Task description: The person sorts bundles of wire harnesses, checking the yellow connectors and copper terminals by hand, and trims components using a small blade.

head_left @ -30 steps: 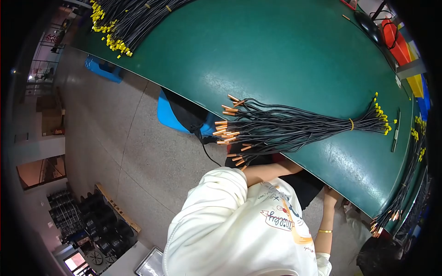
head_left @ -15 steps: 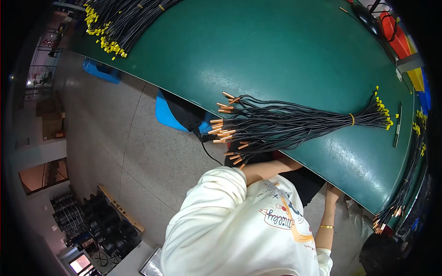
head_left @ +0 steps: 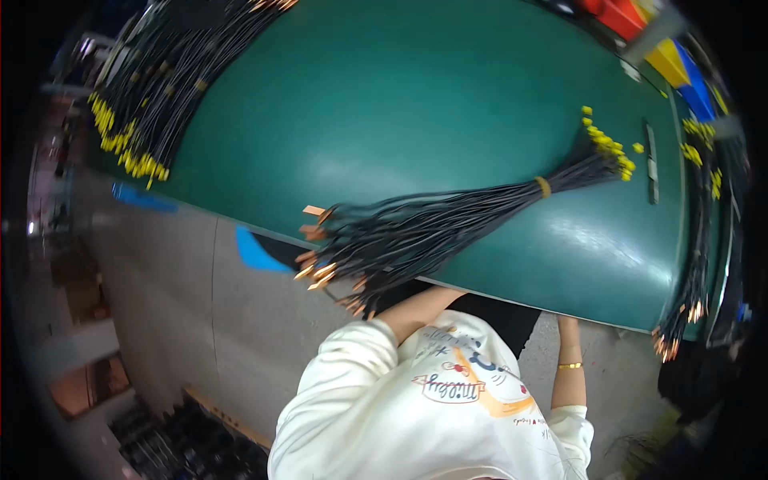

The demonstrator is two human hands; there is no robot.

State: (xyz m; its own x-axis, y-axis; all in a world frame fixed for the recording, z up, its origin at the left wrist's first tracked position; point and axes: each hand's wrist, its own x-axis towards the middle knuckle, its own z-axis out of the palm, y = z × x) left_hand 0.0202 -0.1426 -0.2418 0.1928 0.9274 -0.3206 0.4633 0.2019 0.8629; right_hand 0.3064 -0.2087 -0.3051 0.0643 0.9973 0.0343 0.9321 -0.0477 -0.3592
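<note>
Both my hands are hidden beneath the table edge, so their fingers do not show. My left forearm (head_left: 424, 310) passes under the edge beside the copper-tipped ends of a cable bundle. My right forearm (head_left: 570, 356), with a gold bracelet (head_left: 570, 366) at the wrist, goes under the edge further right. On the green table (head_left: 416, 104) lies that bundle of black cables (head_left: 480, 210), held by a yellowish tie (head_left: 544, 187). Its yellow connectors (head_left: 608, 146) fan out at the right; its copper tips (head_left: 322, 274) overhang the edge at the left.
More black cables with yellow ends (head_left: 180, 100) lie at the table's far left. Another cable bundle (head_left: 698, 256) sits along the right side, near a thin pen-like tool (head_left: 652, 164). Red (head_left: 620, 18), yellow (head_left: 669, 64) and blue bins (head_left: 694, 86) stand at the back right. A blue seat (head_left: 260, 250) is below the edge.
The view has turned, so the table and cable bundle appear further left, and more of the far-left cables shows. My right hand, partly visible at the edge before, is now hidden; both arms stay under the table.
</note>
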